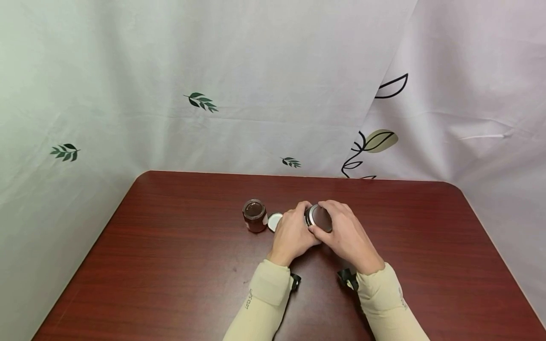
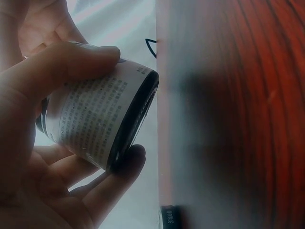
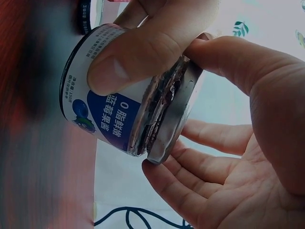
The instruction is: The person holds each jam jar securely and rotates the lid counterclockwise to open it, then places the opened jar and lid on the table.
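Observation:
Over the middle of the table, my left hand (image 1: 294, 233) grips a jam jar (image 3: 121, 114) around its labelled side. The label is white and blue, with blueberries printed on it, and the jar tilts sideways. My right hand (image 1: 350, 234) holds the round metal lid (image 3: 178, 112) by its edge, thumb on one side and fingers on the other. In the right wrist view the lid sits at the jar's mouth, with a narrow dark gap showing between it and the rim. From the left wrist, the printed jar (image 2: 97, 114) shows between thumb and fingers.
A second jar (image 1: 255, 213), lidless and dark inside, stands on the brown table (image 1: 179, 246) left of my hands. Beside it lies a lid (image 1: 274, 221) with its white inside up, partly behind my left hand. A leaf-patterned white curtain (image 1: 256, 132) hangs along the table's far edge.

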The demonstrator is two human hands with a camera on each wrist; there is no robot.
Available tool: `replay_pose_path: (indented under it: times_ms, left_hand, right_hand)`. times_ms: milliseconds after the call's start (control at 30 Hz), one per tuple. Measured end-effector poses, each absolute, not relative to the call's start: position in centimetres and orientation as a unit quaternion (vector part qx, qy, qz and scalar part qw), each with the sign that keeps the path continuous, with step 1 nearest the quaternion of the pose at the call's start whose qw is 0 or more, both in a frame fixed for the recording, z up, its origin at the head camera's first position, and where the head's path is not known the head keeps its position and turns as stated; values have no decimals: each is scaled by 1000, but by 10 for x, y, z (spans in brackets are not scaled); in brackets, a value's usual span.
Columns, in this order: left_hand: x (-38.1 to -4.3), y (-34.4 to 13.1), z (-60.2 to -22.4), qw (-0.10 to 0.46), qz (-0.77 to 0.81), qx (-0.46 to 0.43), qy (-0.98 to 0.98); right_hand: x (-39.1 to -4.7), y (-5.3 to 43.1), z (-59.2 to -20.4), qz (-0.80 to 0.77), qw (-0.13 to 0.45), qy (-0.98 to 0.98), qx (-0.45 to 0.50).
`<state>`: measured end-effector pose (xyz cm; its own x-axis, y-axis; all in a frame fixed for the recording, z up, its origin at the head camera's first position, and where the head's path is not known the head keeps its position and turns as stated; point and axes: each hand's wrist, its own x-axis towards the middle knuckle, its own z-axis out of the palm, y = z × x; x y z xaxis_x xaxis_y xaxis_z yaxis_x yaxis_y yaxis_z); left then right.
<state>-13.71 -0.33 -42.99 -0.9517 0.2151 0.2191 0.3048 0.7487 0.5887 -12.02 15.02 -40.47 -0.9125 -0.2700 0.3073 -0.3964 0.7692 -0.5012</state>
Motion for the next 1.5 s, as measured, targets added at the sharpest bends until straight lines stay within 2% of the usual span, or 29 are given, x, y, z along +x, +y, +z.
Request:
replay_pose_path:
  times_ms: [1500]
  left_hand:
    - [-138,-5,-434,69,-330,-160,-928]
  right_hand:
    - [-121,152,-403,295,92,-932,192]
